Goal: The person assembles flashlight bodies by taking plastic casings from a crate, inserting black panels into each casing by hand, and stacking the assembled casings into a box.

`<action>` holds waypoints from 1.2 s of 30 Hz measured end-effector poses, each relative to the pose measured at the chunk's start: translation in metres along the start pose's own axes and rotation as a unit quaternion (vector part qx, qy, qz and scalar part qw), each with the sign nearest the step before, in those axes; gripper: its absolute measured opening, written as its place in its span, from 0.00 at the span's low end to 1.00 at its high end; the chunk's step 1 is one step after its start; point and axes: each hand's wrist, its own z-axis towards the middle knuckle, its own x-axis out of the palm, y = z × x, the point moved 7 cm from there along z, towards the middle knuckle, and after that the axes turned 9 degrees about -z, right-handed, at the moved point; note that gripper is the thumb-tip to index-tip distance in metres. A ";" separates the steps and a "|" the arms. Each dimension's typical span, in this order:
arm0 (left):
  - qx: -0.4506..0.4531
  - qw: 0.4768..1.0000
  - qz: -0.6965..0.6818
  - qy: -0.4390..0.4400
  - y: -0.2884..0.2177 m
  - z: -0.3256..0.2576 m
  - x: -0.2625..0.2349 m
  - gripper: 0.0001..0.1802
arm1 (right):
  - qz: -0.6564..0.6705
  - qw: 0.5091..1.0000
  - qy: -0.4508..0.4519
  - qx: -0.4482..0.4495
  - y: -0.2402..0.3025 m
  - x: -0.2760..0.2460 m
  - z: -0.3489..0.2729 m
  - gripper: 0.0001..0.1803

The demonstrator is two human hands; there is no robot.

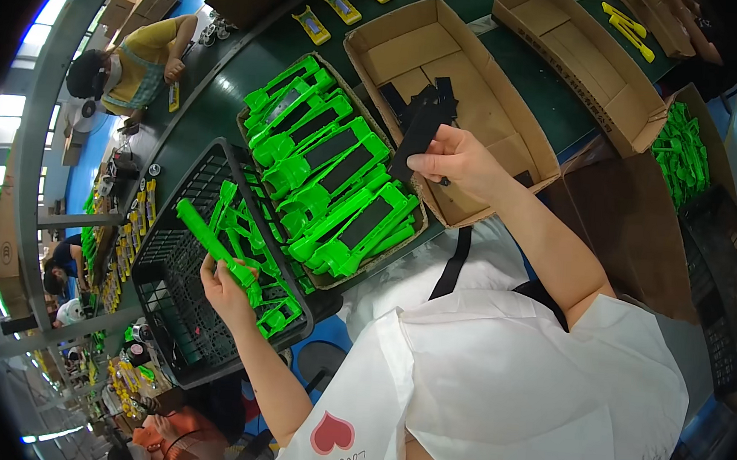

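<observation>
My left hand (229, 293) is closed around a long bright green plastic part (207, 236) with a tube-like end, above a black plastic crate (155, 292). More green parts (282, 309) lie in that crate. Between finger and thumb, my right hand (465, 164) grips a flat black rectangular strip (417, 139) over a shallow cardboard box (445, 56). Several similar black strips (390, 97) lie in this box. Between the two hands, a tray holds rows of green parts (331, 155), many with a black strip on their flat face.
Another cardboard box (560, 60) stands at the right, with loose green parts (680, 153) beyond it. Yellow pieces (341, 8) lie along the green table's (258, 38) far side. A person in yellow (146, 52) works at the far left; another in orange (187, 440) is at lower left.
</observation>
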 end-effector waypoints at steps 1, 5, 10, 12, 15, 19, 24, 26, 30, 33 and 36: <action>-0.015 1.000 -0.014 0.014 -0.003 -0.005 0.014 0.17 | -0.001 1.000 0.004 0.001 0.000 0.004 0.000 0.06; -0.030 0.983 -0.139 0.119 -0.016 -0.037 0.077 0.26 | 0.082 0.996 0.010 0.037 -0.005 0.030 -0.005 0.06; -0.030 0.963 -0.032 0.264 -0.009 -0.071 0.137 0.14 | 0.166 0.984 0.026 0.056 -0.026 0.060 -0.009 0.10; -0.059 0.955 -0.133 0.259 -0.007 -0.082 0.153 0.12 | 0.109 0.991 -0.003 0.079 -0.029 0.066 -0.012 0.10; -0.003 0.971 -0.094 0.219 -0.012 -0.081 0.156 0.09 | -0.022 0.999 0.017 0.040 -0.010 0.071 -0.017 0.07; -0.002 0.973 -0.045 0.226 -0.008 -0.076 0.142 0.09 | -0.078 0.994 0.067 0.036 -0.007 0.061 -0.022 0.07; -0.045 0.977 -0.042 0.205 -0.011 -0.068 0.122 0.28 | -0.299 0.949 0.077 0.059 0.011 0.045 -0.035 0.09; -0.098 0.974 -0.027 0.203 -0.001 -0.066 0.114 0.18 | -0.320 0.939 0.110 0.057 0.014 0.048 -0.037 0.08; -0.181 0.951 -0.059 0.242 0.016 -0.074 0.111 0.10 | -0.314 0.940 0.095 0.095 0.013 0.050 -0.037 0.10; -0.226 0.930 -0.135 0.258 0.012 -0.083 0.115 0.09 | -0.333 0.932 0.094 0.110 0.011 0.056 -0.033 0.10; -0.212 0.930 -0.055 0.296 0.014 -0.083 0.114 0.09 | -0.348 0.918 0.122 0.144 0.004 0.064 -0.032 0.11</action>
